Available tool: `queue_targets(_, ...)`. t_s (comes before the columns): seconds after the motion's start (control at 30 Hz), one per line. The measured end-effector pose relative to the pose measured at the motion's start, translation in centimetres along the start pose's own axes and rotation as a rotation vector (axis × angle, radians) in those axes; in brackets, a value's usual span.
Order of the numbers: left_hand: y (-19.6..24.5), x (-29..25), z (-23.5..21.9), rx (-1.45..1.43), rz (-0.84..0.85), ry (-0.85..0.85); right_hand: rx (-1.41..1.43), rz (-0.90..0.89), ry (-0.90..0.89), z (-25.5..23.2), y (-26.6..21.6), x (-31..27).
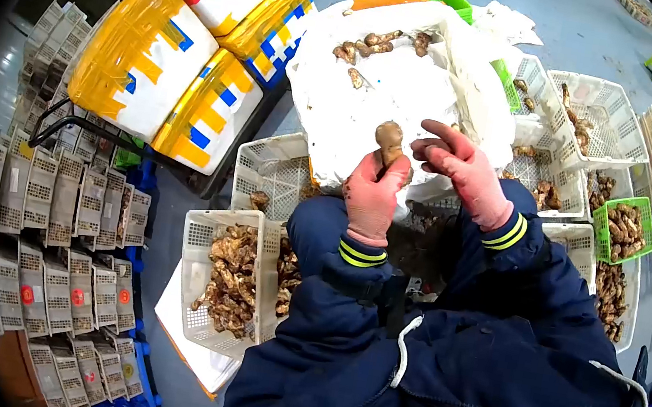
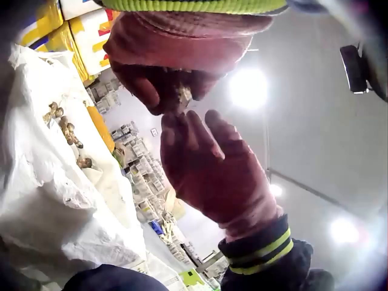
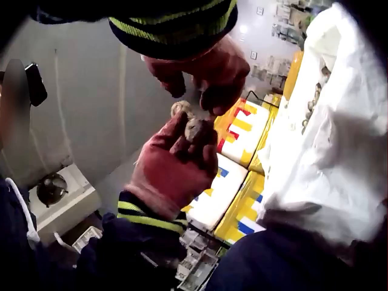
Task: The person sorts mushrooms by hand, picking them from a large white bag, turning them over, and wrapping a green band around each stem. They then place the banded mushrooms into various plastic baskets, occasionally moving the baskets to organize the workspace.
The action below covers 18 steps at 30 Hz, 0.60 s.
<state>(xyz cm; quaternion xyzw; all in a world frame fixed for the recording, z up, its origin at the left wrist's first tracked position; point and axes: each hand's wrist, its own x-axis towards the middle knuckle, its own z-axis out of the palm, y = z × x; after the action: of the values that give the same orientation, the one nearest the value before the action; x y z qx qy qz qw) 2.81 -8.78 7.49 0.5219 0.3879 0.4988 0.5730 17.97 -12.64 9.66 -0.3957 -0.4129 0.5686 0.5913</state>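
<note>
My left hand (image 1: 371,198), in a pink glove, grips a mushroom (image 1: 389,135) by its stem, the rounded brown cap pointing up and away. The mushroom (image 3: 193,128) also shows between the left fingers in the right wrist view. Just to the right, my gloved right hand (image 1: 469,176) is raised with fingers loosely extended and nothing visible in them. In the left wrist view, the right hand's fingertips (image 2: 193,121) come close under the mushroom's stem. Both hands are over the near side of a white-lined box (image 1: 394,87), where several mushrooms (image 1: 375,45) lie at the far end.
A white crate (image 1: 194,268) piled with mushrooms (image 1: 234,274) stands at left. More crates (image 1: 603,152) and a green basket (image 1: 638,204) of mushrooms are at right. Taped foam boxes (image 1: 140,62) sit on a cart at upper left, near stacked crates (image 1: 42,186).
</note>
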Motion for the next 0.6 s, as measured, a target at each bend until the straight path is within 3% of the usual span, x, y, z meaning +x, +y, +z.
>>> queue_targets(0.03,0.6,-0.1,0.5,0.144,0.13,0.021,0.111,-0.004,-0.028,0.5,0.8,0.1)
queue_targets(0.07,1.1,-0.7,0.8,0.198,0.004,0.029,0.112,-0.027,-0.055,1.0,1.2,0.3)
queue_targets(0.1,0.5,-0.6,0.8,0.197,0.0,0.022,0.111,-0.051,-0.081,1.4,1.5,0.5)
queue_targets(0.17,-1.5,-0.3,0.7,0.636,0.301,0.117,0.201,-0.057,-0.042,1.2,2.6,0.8)
queue_targets(0.2,-0.9,-0.6,1.0,0.699,0.343,0.09,0.258,-0.041,-0.035,1.0,2.6,1.0)
queue_targets(0.27,-0.3,-1.0,1.3,0.681,0.336,0.055,0.432,-0.004,-0.076,0.2,2.4,1.2)
queue_targets(0.4,0.0,-1.2,1.2,0.526,0.236,0.0,0.49,0.054,-0.086,-1.3,2.5,1.8)
queue_targets(0.47,-0.6,-1.2,0.9,0.373,0.109,-0.029,0.555,0.007,-0.084,-0.8,2.0,1.7)
queue_targets(0.57,-1.8,-0.8,0.5,0.244,0.133,-0.012,0.533,-0.032,-0.142,-2.2,3.4,2.7)
queue_targets(0.6,-1.4,-0.9,0.4,0.147,0.013,0.003,0.535,-0.05,-0.12,-2.0,3.2,2.6)
